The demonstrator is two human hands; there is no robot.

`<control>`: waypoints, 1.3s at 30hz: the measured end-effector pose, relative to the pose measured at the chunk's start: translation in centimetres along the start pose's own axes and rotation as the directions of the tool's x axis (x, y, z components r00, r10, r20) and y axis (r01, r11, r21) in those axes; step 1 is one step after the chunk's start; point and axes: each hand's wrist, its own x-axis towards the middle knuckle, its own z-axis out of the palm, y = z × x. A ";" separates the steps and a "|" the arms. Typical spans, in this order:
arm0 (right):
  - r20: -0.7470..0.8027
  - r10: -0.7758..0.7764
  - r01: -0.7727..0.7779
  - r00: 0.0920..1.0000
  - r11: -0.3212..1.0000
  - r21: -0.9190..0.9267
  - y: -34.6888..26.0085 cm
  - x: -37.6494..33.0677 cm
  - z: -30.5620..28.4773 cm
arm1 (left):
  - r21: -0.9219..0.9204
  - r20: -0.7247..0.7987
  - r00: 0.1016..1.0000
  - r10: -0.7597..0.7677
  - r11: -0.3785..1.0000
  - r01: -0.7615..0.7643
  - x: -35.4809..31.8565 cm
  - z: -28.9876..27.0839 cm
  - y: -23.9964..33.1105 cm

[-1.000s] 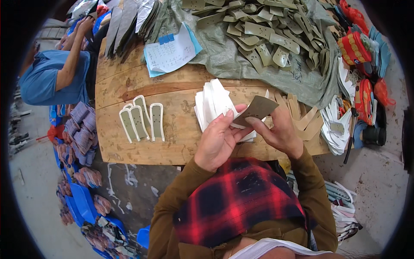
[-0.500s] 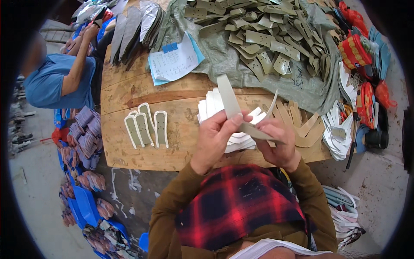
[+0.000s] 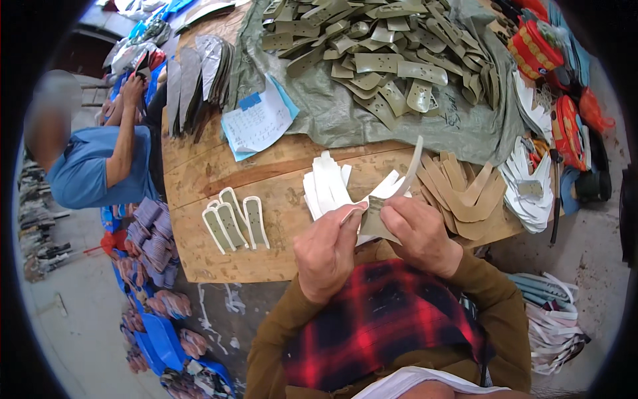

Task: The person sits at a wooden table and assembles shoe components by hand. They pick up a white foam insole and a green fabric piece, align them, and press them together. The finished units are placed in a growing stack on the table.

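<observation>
My left hand (image 3: 325,253) and my right hand (image 3: 422,234) are close together at the near edge of the table, both closed in a pinch. Between them they hold a bent olive-green piece (image 3: 377,223), its lower edge near my plaid apron. A pale curved strip (image 3: 413,165) rises past my right fingers; whether it is joined to the piece is hidden. Just beyond my left hand lies a stack of white strips (image 3: 325,186). To the left, several olive pieces with white borders (image 3: 254,223) rest on the wood, small holes showing in them.
A heap of olive, holed pieces (image 3: 379,63) covers a green sheet (image 3: 319,130) at the back. Tan V-shaped cutouts (image 3: 465,193) and white ones (image 3: 528,186) lie right. Papers (image 3: 259,123) sit back left. Beyond the left edge, a person in blue (image 3: 100,159) works.
The long olive-grey strip that stood up from my left hand is now lowered and bent between both hands. My hands have drawn closer together and lower. The head view has shifted slightly.
</observation>
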 end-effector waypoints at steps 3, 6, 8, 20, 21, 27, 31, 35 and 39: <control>0.000 0.017 -0.017 1.000 1.000 -0.005 0.1 -0.2 0.4 | -0.023 -0.007 1.000 0.004 1.000 -0.004 -0.3 0.2 -0.3; -0.001 0.035 -0.035 0.999 0.999 -0.002 0.3 -0.4 0.8 | -0.021 0.003 1.000 0.009 1.000 -0.009 -0.5 0.3 -0.6; 0.007 0.052 -0.052 0.999 0.999 -0.011 0.3 -0.5 1.0 | -0.010 0.034 0.999 -0.013 1.000 0.013 -0.5 0.2 -0.5; 0.144 0.143 -0.155 0.979 0.985 0.072 0.6 -0.6 1.4 | -0.600 0.291 0.946 -0.141 0.743 0.295 0.2 -0.1 -1.8; 0.162 0.197 -0.219 0.967 0.967 0.132 0.5 -0.5 1.2 | -0.808 0.241 0.937 -0.253 0.483 0.338 0.0 0.7 -1.9; 0.213 0.325 -0.386 0.922 0.828 0.407 0.6 0.4 0.3 | -0.710 0.182 0.936 -0.301 0.619 0.337 -1.0 2.3 -5.0; 0.335 0.326 -0.466 0.884 0.676 0.571 -0.3 0.9 -0.6 | -0.786 0.332 0.886 -0.323 0.425 0.449 -0.7 2.1 -4.7; 0.504 0.398 -0.642 0.766 0.450 0.620 -1.6 1.6 -1.6 | -0.566 0.051 0.990 -0.128 0.813 0.135 -0.8 1.4 -3.3; 0.492 0.361 -0.607 0.792 0.548 0.576 -1.5 1.3 -0.7 | -0.316 0.064 0.993 -0.095 0.942 0.110 0.2 0.7 -2.8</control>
